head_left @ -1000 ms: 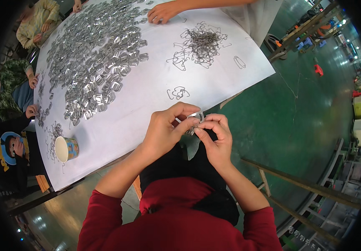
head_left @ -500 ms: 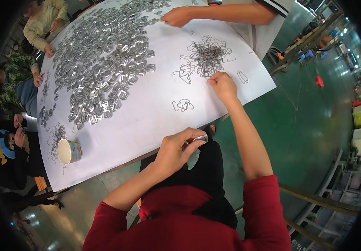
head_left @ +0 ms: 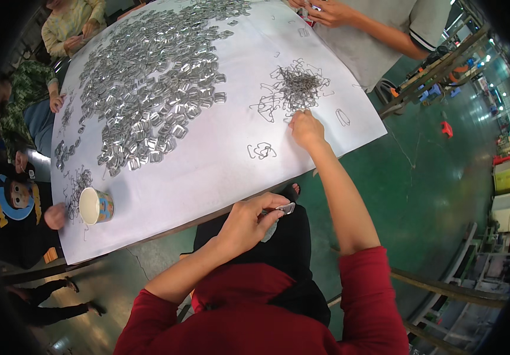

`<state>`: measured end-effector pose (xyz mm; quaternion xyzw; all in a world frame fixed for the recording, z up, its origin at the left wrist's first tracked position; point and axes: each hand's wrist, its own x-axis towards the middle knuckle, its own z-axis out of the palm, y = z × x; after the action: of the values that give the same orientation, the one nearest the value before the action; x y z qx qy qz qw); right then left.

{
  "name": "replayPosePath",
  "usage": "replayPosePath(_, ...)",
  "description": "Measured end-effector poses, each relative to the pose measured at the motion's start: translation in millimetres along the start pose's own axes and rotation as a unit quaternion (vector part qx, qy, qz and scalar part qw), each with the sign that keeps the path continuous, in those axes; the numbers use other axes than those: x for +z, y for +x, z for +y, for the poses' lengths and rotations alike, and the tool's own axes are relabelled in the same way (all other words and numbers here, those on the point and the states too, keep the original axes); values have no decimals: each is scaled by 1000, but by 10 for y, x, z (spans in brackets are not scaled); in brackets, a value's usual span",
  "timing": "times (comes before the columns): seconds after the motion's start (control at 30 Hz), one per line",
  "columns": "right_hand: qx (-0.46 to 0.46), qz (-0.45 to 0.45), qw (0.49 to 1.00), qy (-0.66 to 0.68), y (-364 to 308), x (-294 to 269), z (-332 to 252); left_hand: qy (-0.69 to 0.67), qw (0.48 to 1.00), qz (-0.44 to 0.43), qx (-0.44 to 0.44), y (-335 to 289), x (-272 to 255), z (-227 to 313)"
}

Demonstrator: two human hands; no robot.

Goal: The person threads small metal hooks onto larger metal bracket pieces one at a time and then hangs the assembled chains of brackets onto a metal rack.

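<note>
Over my lap, my left hand (head_left: 244, 223) pinches a small silver metal buckle (head_left: 287, 208) between thumb and fingers. A pale, translucent scrap (head_left: 270, 232) shows beneath that hand. My right hand (head_left: 307, 128) rests on the white table at the near edge of a tangled pile of bent wire hooks (head_left: 301, 84). Its fingers are drawn together, and whatever is between the fingertips is hidden. A few loose wire hooks (head_left: 261, 151) lie to the left of my right hand, and a long wire loop (head_left: 343, 117) lies to its right.
A wide heap of silver buckles (head_left: 154, 100) covers the table's left and far part. A paper cup (head_left: 96, 206) stands near the left corner by another wire pile (head_left: 78, 186). Co-workers sit along the left side; one stands at the far right (head_left: 332, 13).
My right hand has shifted slightly left and nearer. The far-right co-worker's hand has left the tabletop and joined the other hand. A co-worker's hand at left has come close to the cup.
</note>
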<state>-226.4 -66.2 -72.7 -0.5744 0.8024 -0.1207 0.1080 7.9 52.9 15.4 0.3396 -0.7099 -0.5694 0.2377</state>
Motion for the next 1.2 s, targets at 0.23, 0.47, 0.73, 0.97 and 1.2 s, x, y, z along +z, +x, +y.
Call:
replayPosePath(0.23,92,-177,785,587,-605,-286,135,-18,999,25,9,18,13,-26)
replayPosePath(0.47,109,-97,747,649,-1745,-904,-338,-14,997,57,50,56,-7,-73)
replayPosePath(0.73,-22,54,806,589,-2130,-710,-405,-52,994,78,52,77,67,6)
replayPosePath(0.97,-43,100,842,528,-2074,-635,-469,-61,993,74,68,21,100,-19)
replayPosePath(1.2,-85,171,846,498,-2161,-613,-415,172,953,232,95,314,-514,-570)
